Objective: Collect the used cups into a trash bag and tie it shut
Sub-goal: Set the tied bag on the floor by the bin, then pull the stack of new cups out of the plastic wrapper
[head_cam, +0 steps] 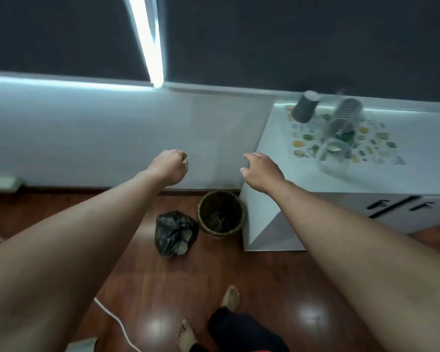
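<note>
left hand [172, 165] clenched on nothing, right hand [261, 171] loose. cups [337, 146] on the cabinet [429, 158]: light, crushable, so i'd grip their sides gently. bag [174, 233] on the floor beside the basket [222, 214].

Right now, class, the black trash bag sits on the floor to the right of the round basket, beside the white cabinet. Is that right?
Not quite. The head view shows the black trash bag on the floor to the left of the round basket; the basket stands between the bag and the white cabinet.
</note>
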{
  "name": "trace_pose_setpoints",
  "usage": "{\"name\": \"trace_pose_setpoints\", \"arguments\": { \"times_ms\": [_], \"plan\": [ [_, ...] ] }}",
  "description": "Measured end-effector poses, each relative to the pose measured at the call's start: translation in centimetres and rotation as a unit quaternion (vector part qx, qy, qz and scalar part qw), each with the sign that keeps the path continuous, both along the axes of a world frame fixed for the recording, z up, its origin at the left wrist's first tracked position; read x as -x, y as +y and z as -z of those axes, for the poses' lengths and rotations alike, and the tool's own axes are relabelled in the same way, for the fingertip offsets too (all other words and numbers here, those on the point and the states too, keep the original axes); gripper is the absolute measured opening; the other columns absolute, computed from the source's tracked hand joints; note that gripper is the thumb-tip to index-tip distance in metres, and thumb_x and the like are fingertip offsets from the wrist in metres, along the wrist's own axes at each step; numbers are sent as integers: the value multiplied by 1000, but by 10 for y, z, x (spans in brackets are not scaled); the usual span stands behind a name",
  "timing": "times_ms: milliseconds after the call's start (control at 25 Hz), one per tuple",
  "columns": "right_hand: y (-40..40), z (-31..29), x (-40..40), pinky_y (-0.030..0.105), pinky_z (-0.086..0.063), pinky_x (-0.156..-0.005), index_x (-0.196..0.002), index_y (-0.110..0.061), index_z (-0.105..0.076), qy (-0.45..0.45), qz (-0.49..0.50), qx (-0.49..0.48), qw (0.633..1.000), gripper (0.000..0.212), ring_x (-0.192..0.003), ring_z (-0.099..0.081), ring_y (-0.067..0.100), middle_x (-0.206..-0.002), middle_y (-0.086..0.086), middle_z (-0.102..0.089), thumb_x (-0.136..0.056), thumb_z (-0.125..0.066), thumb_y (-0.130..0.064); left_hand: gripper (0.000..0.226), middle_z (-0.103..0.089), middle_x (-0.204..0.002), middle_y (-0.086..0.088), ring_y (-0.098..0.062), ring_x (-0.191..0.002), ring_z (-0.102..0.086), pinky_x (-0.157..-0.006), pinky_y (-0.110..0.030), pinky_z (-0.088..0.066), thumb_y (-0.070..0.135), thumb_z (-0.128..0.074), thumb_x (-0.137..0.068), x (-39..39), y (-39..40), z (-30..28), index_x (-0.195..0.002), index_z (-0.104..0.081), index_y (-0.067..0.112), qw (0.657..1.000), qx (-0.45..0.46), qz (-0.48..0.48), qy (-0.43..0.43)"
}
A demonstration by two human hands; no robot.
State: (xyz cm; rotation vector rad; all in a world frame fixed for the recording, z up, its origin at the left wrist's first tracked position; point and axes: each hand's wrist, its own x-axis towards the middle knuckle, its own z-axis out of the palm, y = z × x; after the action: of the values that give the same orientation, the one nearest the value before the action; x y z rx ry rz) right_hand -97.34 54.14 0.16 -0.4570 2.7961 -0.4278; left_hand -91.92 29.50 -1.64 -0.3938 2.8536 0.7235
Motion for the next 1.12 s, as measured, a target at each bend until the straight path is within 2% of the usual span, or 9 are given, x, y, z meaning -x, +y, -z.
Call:
{"name": "trace_pose_setpoints", "arguments": {
  "times_ms": [120,360,480,560,680,760,880,1000,1120],
  "plan": [
    [76,-25,-3,39,-36,-104,-139,-9,-46,15,62,2,998,48,-135,-39,28,-147,8,-44,-92,-45,-21,30,-62,-86,-15,-33,-79,-52,-67,-34,-43,16,-37,-96,21,65,-40,-72,-53,7,998,0,56,28],
    [205,-48,17,39,-35,-105,-149,-15,-34,16,145,10,989,56,-140,-35,28,-155,7,-35,-95,-44,-24,34,-53,-74,-6,-22,-66,-47,-55,-31,-32,9,-35,-95,75,192,-74,-62,-43,14,987,8,150,50],
    [261,-56,39,39,-35,-106,-149,-13,-35,26,154,21,988,55,-140,-35,28,-154,9,-37,-96,-46,-24,34,-59,-90,-7,-25,-81,-52,-69,-30,-38,20,-35,-99,111,256,-74,-83,-62,8,987,8,154,45],
    [289,-57,58,38,-35,-107,-149,-15,-35,38,152,27,987,56,-139,-36,27,-154,9,-38,-96,-48,-25,38,-60,-95,-8,-28,-87,-52,-74,-32,-39,25,-32,-100,134,289,-68,-94,-64,6,985,27,164,47],
    [311,-46,91,39,-38,-104,-146,-20,-41,27,163,55,985,53,-135,-42,27,-149,8,-44,-95,-50,-25,36,-61,-92,-16,-29,-79,-49,-69,-32,-34,26,-28,-98,166,319,-55,-80,-53,8,983,40,172,39],
    [311,-34,115,37,-39,-103,-144,-18,-45,-1,175,92,980,51,-133,-45,27,-146,8,-48,-94,-52,-26,42,-62,-93,-14,-30,-83,-52,-72,-32,-35,33,-27,-100,187,325,-44,-81,-55,9,988,17,150,27],
    [303,-25,159,31,-42,-87,-137,-6,-50,-23,234,147,961,46,-123,-53,30,-138,14,-55,-94,-54,-25,41,-61,-93,-8,-22,-82,-54,-72,-26,-39,43,-34,-103,222,331,-36,-99,-60,11,985,-135,104,-12],
    [297,-15,199,29,-41,-78,-137,-5,-50,-69,319,213,921,52,-114,-57,30,-135,15,-56,-93,-55,-31,27,-51,-88,-8,-12,-68,-48,-51,-14,-42,39,-46,-101,266,339,-24,-104,-51,13,937,-344,17,-52],
    [297,-6,234,31,-51,-71,-116,-1,-62,-135,399,309,853,41,-94,-67,27,-111,15,-69,-89,-59,-32,43,-61,-83,-3,-16,-71,-58,-66,-27,-47,52,-44,-98,298,354,-4,-99,-56,11,915,-383,-17,-124]
  ]
}}
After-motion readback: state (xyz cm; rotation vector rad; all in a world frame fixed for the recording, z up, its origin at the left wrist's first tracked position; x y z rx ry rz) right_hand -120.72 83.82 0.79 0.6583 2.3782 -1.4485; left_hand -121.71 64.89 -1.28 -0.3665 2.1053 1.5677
